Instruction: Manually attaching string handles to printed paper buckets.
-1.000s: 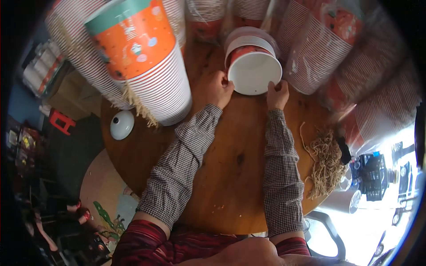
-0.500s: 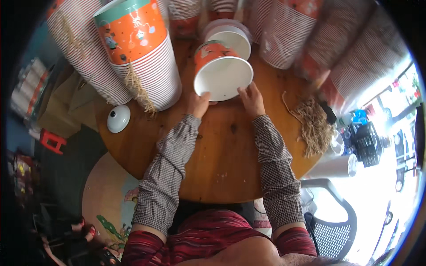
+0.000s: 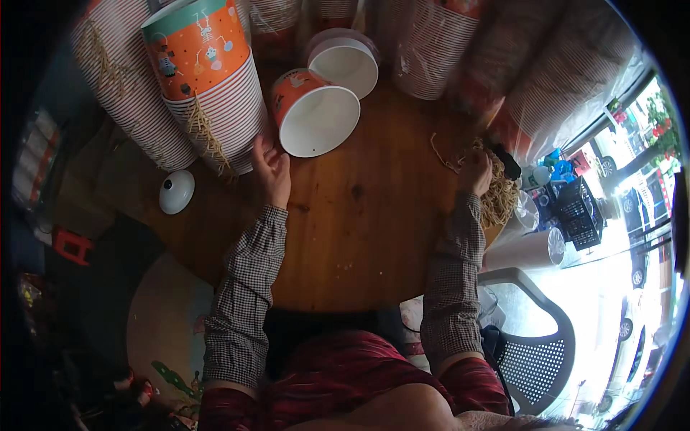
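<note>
An orange printed paper bucket (image 3: 320, 121) lies tipped on the wooden table, its white open mouth toward me. Just left of its rim is my left hand (image 3: 273, 174), fingers apart and holding nothing. Over at the right edge of the table, my right hand (image 3: 476, 172) has its fingers closed on the top of a bundle of tan twine (image 3: 501, 202). Part of the bundle is hidden beneath that hand. Behind the bucket sits a second white paper tub (image 3: 343, 66), also with its mouth facing me.
On the left stands a tall stack of orange buckets (image 3: 219, 108) with tan strands hanging down its side. A white lid (image 3: 177, 192) with a dark knob is near it. Plastic-wrapped bucket stacks (image 3: 436, 50) line the back. A grey chair (image 3: 535, 352) is at the lower right.
Both hands have let go of the bucket, which now rests farther left in view. My right hand has moved right onto the twine; my left has shifted left with its fingers opened.
</note>
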Tool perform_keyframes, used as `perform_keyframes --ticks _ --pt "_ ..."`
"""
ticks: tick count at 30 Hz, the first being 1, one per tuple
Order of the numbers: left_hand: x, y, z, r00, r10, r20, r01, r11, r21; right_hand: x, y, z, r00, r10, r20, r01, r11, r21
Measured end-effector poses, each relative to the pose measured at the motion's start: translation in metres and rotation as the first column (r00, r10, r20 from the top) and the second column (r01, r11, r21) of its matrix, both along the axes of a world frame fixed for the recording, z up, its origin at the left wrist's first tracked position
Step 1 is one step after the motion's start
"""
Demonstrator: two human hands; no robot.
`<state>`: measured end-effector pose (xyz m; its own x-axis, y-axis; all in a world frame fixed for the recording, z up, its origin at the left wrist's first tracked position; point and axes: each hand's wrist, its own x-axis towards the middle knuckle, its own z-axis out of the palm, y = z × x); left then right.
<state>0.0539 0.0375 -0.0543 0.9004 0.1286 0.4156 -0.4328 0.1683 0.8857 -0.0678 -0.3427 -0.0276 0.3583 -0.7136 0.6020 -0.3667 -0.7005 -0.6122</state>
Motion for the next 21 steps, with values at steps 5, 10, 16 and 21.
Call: perform_keyframes --ticks 5,10,16,21 --pt "-0.022 -0.001 0.022 0.936 0.153 0.317 -0.253 0.918 0.306 -0.021 -0.007 0.001 0.914 -0.093 -0.394 0.168 0.973 0.161" --pt "-0.038 -0.013 0.029 0.933 0.088 0.349 -0.225 0.9 0.373 -0.02 -0.019 -0.013 0.926 0.001 -0.378 0.059 0.987 0.148" --pt "-0.063 -0.053 0.018 0.935 -0.141 0.326 0.01 0.929 0.371 -0.006 -0.023 -0.012 0.866 0.296 0.404 -0.485 0.696 0.53" --pt "-0.101 -0.107 0.033 0.885 -0.452 0.111 0.385 0.845 0.371 -0.002 -0.001 -0.003 0.579 0.13 0.805 -0.813 0.007 0.583"
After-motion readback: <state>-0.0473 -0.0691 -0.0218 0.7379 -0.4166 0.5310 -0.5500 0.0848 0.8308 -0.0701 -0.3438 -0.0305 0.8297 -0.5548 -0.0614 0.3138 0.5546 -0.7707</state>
